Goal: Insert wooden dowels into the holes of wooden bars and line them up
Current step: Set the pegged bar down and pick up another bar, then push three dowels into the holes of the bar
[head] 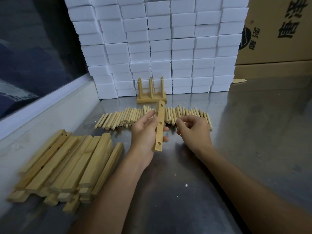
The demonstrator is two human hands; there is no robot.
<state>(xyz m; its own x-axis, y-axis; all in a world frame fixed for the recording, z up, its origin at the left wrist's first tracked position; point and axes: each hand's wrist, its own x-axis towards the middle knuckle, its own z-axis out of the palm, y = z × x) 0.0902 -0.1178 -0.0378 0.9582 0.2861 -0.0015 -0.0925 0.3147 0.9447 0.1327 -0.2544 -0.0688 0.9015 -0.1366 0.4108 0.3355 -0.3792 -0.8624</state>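
Gripping a wooden bar (160, 126) along its length, the left hand (145, 132) holds it lifted off the bench (253, 132), thumb on the near-left side and fingertips (165, 139) wrapping round the right edge. Three holes face up on the bar, and it runs nearly straight away from the person, its far end reaching over the row of dowels (128, 116). Just to the right of the bar, the right hand (194, 130) hangs above the dowels with its fingers curled in; whether its grip has closed on a dowel cannot be told. Loose dowels lie side by side across the bench, behind both hands. Beyond them stands a finished piece (151, 92): bars with upright dowels set in them, right against a wall of white boxes (160, 39). To the left, near the bench edge, lies a pile of bars (67, 164). A cardboard carton (276, 31) stands at the far right.
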